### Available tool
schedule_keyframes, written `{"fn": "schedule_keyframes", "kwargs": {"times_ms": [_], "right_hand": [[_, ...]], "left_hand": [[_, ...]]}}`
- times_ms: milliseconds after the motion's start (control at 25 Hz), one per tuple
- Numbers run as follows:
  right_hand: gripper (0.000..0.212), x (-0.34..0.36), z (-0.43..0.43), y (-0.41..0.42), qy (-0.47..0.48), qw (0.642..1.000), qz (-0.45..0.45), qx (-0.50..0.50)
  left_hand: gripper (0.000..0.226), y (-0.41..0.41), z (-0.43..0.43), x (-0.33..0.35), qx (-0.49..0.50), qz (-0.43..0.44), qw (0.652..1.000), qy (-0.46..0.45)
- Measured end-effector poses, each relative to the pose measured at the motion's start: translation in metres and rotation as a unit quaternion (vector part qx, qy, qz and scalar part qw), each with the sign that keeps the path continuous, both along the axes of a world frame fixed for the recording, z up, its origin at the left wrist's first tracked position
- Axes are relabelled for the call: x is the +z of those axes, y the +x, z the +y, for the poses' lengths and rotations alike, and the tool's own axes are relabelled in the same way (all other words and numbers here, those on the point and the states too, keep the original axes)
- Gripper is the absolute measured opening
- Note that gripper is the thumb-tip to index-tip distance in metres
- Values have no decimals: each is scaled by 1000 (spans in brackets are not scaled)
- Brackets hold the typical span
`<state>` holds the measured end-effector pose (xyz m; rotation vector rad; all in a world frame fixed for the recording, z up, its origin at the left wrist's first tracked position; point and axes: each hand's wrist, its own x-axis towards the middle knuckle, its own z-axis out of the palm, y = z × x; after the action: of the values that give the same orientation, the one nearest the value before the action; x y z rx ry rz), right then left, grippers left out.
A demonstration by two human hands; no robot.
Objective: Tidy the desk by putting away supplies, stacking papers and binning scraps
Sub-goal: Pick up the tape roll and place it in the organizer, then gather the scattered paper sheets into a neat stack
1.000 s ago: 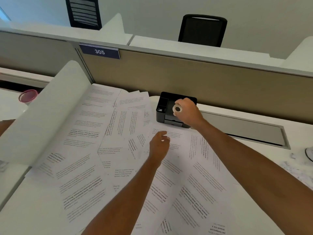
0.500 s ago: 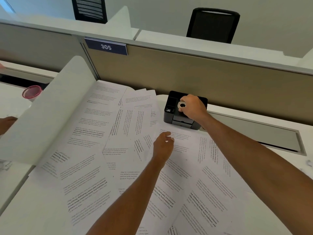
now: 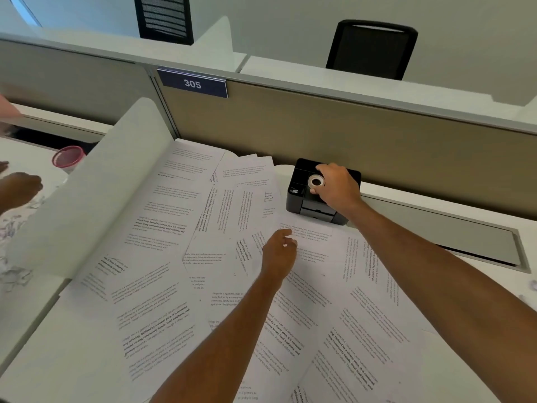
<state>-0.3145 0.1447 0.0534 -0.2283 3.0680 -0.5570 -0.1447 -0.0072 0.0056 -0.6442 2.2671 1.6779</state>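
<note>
**Tape roll held over the black organiser, papers spread across the desk**

At the far left edge, another person's hand (image 3: 20, 189) reaches over a neighbouring desk strewn with small shredded paper scraps (image 3: 13, 225). Just right of it stands a pink-rimmed round cup (image 3: 68, 157), partly hidden behind a curved white divider panel (image 3: 96, 181).

Right of the panel, many white printed paper sheets (image 3: 162, 228) lie fanned and overlapping across the white desk (image 3: 58, 359), at differing angles.

Near the middle, the left hand (image 3: 279, 253) rests palm-down on the sheets, fingers loosely curled and gripping nothing.

Further right, at the back of the desk against the tan partition wall (image 3: 377, 146), sits a black plastic desk organiser (image 3: 299, 196) with open compartments on top and a drawer front below. The right hand (image 3: 338, 189) is over it, fingers wrapped around a small white roll of tape (image 3: 316, 181), held above the compartments; whether the roll touches the organiser cannot be told.

A blue plate reading 305 (image 3: 192, 83) hangs on the partition.
</note>
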Motion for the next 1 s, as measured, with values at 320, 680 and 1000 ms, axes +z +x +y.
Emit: {"fn": "schedule_keyframes", "kwargs": {"times_ms": [320, 680, 1000], "right_hand": [[55, 3, 18, 77, -95, 995, -10, -38], [61, -26, 41, 218, -158, 977, -95, -111], [63, -48, 66, 329, -125, 970, -127, -167]], "left_hand": [[37, 37, 6, 7, -11, -1, 999, -40], [58, 111, -6, -3, -75, -29, 959, -273], [116, 164, -28, -15, -111, -75, 887, -443]]}}
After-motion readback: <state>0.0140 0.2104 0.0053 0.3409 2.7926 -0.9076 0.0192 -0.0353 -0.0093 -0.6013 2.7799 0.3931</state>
